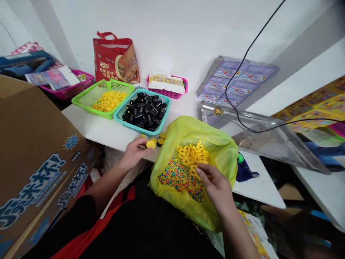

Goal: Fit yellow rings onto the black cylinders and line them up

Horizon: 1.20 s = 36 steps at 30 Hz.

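My left hand [136, 151] is closed at the table's front edge, fingers pinching a small piece with a round yellow top [151, 144]. Beside it stand several black pieces with yellow tops [161, 140]. My right hand [217, 183] reaches into a yellow plastic bag [226, 151], thumb and fingers closed on a yellow ring [193, 170]. Within the bag, more yellow rings [192, 153] lie in a heap behind many small coloured beads [180, 178]. Any container under the bag is hidden.
Behind are a green basket [77, 101] of yellow rings, a blue basket [118, 117] of black cylinders, a pink basket [176, 95] and a red bag [114, 61]. A cardboard box [35, 144] stands left. Right are a clear plastic tray [280, 147] and a black cable [226, 93].
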Motion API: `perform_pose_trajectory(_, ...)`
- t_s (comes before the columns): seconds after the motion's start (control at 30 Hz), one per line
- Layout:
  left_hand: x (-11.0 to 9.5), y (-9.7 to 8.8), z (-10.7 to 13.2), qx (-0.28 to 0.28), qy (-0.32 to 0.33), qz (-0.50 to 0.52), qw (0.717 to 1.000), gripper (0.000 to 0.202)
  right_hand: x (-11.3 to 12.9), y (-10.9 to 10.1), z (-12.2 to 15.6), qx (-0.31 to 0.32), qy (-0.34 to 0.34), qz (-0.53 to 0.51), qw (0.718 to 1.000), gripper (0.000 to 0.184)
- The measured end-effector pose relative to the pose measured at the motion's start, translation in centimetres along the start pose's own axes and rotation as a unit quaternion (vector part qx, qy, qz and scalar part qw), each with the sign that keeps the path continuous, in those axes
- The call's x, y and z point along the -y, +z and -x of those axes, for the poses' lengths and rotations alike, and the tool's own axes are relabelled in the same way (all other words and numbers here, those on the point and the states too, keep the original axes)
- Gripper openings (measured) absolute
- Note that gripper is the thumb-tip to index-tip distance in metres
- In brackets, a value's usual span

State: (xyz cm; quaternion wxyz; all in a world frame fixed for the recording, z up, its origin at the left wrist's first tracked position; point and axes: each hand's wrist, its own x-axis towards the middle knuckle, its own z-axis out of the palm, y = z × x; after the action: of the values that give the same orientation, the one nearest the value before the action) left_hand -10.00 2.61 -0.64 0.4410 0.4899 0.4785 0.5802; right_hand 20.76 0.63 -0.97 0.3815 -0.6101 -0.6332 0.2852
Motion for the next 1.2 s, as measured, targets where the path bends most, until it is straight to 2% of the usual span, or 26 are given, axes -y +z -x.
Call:
perform_pose_trajectory(0.07, 2.0, -2.4, -1.3, -0.121, 0.048, -0.118, 0.984, 0.032, -0.9, 0.1, -0.2, -0.002, -0.013, 0.040, 0.999, 0.046)
perform_pose_trajectory(0.1, 3.0, -3.3, -1.9, -0.149, 0.046, -0.172, 0.973, 0.030, -1.1, 0.3, -0.2, 0.003, -0.021, 0.049, 0.999, 0.045)
perform_pose_trajectory(0.2, 5.7, -4.8, -3.0, -0.146, 0.009, -0.284, 0.948, 0.029, -1.5, 1.3, 0.0, 0.040, -0.052, 0.059, 0.996, 0.039)
perform_pose_trajectory(0.3, 6.4, -5.1, -3.4, -0.119, 0.000, -0.325, 0.938, 0.028, -1.6, 1.9, 0.2, 0.078, -0.093, 0.073, 0.990, 0.035)
perform_pose_trajectory(0.4, 5.3, -5.2, -3.4, -0.102, -0.004, -0.340, 0.935, 0.026, -1.9, 1.7, 0.2, 0.082, -0.104, 0.081, 0.988, 0.034)
perform_pose_trajectory(0.5, 3.1, -5.7, -4.2, -0.132, 0.026, -0.373, 0.918, 0.019, -2.1, 1.3, 0.3, 0.069, -0.098, 0.079, 0.990, 0.034)
perform_pose_trajectory(0.53, 2.3, -5.9, -5.0, -0.151, 0.048, -0.400, 0.903, 0.016, -2.1, 1.3, 0.3, 0.071, -0.098, 0.077, 0.990, 0.034)
perform_pose_trajectory(0.6, 0.7, -6.2, -7.3, -0.180, 0.077, -0.482, 0.854, 0.013, -1.8, 1.5, 0.4, 0.077, -0.105, 0.074, 0.989, 0.034)
perform_pose_trajectory(0.67, -0.5, -6.6, -10.2, -0.158, 0.058, -0.570, 0.804, 0.015, -1.4, 1.8, 0.5, 0.089, -0.118, 0.072, 0.986, 0.035)
perform_pose_trajectory(0.73, -1.3, -6.8, -13.0, -0.104, 0.021, -0.619, 0.778, 0.016, -1.0, 2.1, 0.6, 0.098, -0.128, 0.071, 0.984, 0.035)
perform_pose_trajectory(0.8, -1.5, -6.9, -14.9, -0.063, 0.000, -0.632, 0.772, 0.014, -0.6, 2.3, 0.8, 0.099, -0.132, 0.070, 0.984, 0.035)
perform_pose_trajectory(0.87, -1.4, -6.8, -15.9, -0.048, -0.006, -0.633, 0.773, 0.015, -0.4, 2.3, 0.9, 0.094, -0.128, 0.072, 0.985, 0.035)
perform_pose_trajectory(0.97, -0.9, -6.6, -16.1, -0.045, -0.011, -0.632, 0.774, 0.013, -0.2, 2.0, 1.0, 0.079, -0.117, 0.071, 0.987, 0.034)
perform_pose_trajectory(1.07, -0.7, -6.8, -15.8, -0.047, -0.013, -0.628, 0.777, 0.006, 0.0, 1.6, 0.7, 0.038, -0.104, 0.054, 0.992, 0.034)
perform_pose_trajectory(1.13, -1.0, -6.8, -15.3, -0.077, 0.010, -0.610, 0.789, 0.006, 0.5, 1.3, 0.4, 0.005, -0.092, 0.035, 0.995, 0.034)
perform_pose_trajectory(1.2, -1.6, -6.3, -14.1, -0.153, 0.060, -0.563, 0.810, 0.010, 1.2, 1.2, 0.3, -0.022, -0.083, 0.017, 0.996, 0.031)
